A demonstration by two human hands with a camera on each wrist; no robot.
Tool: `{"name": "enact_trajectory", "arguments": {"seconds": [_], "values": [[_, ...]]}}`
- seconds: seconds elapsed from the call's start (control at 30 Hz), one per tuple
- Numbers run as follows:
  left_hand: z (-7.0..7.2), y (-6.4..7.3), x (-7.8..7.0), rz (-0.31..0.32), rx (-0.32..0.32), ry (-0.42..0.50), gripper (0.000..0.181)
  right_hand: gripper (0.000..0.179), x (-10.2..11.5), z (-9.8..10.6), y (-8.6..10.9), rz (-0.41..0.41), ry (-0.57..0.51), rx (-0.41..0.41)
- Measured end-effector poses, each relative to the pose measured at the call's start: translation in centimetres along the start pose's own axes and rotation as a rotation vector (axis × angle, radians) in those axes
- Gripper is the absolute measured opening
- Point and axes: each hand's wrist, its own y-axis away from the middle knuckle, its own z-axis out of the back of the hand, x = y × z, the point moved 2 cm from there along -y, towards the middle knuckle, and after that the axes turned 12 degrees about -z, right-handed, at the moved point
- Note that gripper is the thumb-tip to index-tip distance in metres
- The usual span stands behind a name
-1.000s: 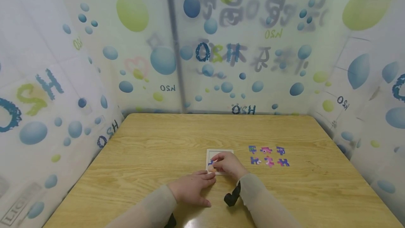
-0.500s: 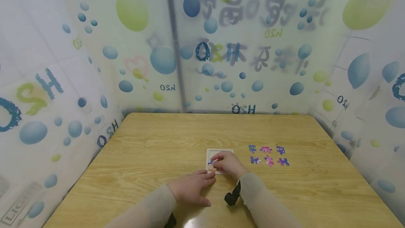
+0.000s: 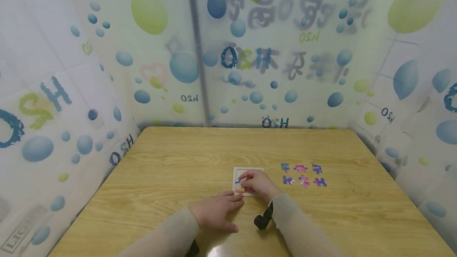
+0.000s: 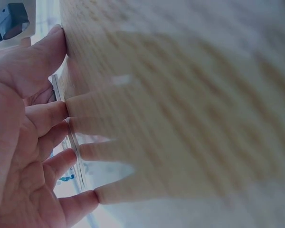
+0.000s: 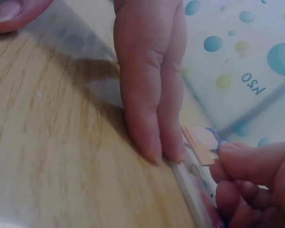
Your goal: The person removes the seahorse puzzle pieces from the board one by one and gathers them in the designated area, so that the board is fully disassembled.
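A small square puzzle tray (image 3: 234,174) with a pale rim lies on the wooden table. My right hand (image 3: 260,183) is over it and pinches a peach-and-blue jigsaw piece (image 5: 203,144) between thumb and finger. In the right wrist view the piece is tilted above the rim, near its front left part. The hand hides most of the tray's inside. My left hand (image 3: 217,211) lies palm down with fingers spread, its fingertips at the tray's near edge. In the left wrist view, its fingertips (image 4: 85,202) rest on the glossy tabletop.
Several loose purple and pink jigsaw pieces (image 3: 303,180) lie in two rows to the right of the tray. The wooden table (image 3: 171,162) meets patterned curtain walls (image 3: 292,90) at the back and sides. A black strap (image 3: 263,220) hangs at my right wrist.
My right hand has shifted very slightly, and more of the piece's peach part shows beneath its fingertips. The left hand and the loose pieces stay where they were.
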Motion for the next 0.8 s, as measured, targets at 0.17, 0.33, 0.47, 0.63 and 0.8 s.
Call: {"name": "enact_trajectory", "arguments": {"seconds": [0.17, 0.33, 0.47, 0.63, 0.8], "values": [[0.1, 0.1, -0.1, 0.003, -0.006, -0.004, 0.076, 0.017, 0.0, 0.1, 0.0, -0.006, -0.055, 0.022], [0.2, 0.0, -0.2, 0.007, -0.002, -0.011, 0.076, 0.018, 0.0, 0.4, 0.0, -0.01, -0.101, 0.03], [0.2, 0.0, -0.3, 0.017, 0.001, -0.01, 0.076, 0.019, -0.1, 0.8, -0.1, -0.012, -0.122, 0.036], [0.2, 0.0, -0.4, 0.025, 0.009, -0.016, 0.076, 0.021, -0.2, 1.4, -0.1, -0.055, -0.192, 0.035], [0.2, 0.0, -0.4, 0.03, 0.009, -0.025, 0.076, 0.022, -0.1, 1.9, 0.2, -0.083, -0.217, 0.018]]}}
